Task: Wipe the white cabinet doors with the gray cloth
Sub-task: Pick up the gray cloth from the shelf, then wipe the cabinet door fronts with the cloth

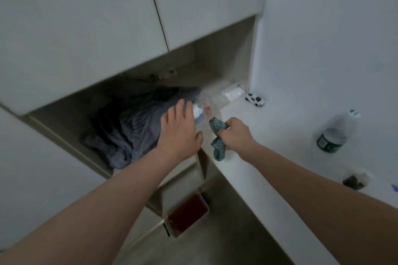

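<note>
Head view: right hand (235, 133) is squeezed around the gray cloth (218, 135) over the bench (280, 142). Left hand (179, 133), fingers spread, reaches over a dark blanket (129, 122) below the white cabinet doors (86, 17).

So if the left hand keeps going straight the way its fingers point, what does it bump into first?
Probably the clear plastic bag just past the left hand fingertips, beside the gray blanket. Depth is unclear; it may already touch.

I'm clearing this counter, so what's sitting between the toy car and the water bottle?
Nothing: in the head view, the counter is bare between the toy car and the water bottle.
</note>
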A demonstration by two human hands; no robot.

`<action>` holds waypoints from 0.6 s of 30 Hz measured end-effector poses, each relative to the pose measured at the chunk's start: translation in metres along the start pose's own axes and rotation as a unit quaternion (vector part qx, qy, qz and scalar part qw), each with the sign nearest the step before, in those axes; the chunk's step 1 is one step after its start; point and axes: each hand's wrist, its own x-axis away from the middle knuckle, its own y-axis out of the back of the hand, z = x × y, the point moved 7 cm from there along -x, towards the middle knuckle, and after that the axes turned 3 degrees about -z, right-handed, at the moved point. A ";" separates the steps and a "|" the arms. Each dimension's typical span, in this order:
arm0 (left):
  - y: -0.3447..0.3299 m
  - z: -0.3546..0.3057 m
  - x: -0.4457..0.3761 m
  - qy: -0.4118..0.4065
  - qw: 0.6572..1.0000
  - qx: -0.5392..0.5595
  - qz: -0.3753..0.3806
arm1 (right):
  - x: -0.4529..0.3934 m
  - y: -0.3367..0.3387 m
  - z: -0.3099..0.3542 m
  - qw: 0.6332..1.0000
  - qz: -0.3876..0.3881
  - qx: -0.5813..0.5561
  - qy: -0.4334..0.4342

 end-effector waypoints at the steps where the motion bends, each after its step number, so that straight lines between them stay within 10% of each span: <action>1: 0.021 0.001 -0.005 -0.005 1.000 -0.008 -0.023 | 0.000 0.006 0.024 0.999 -0.007 -0.031 0.011; 9: 0.182 0.030 -0.033 -0.010 0.987 -0.044 -0.151 | 0.022 0.064 0.211 0.977 -0.115 -0.105 0.148; 18: 0.252 0.083 -0.081 -0.008 0.969 -0.089 -0.231 | -0.025 0.077 0.268 0.942 -0.168 -0.269 0.109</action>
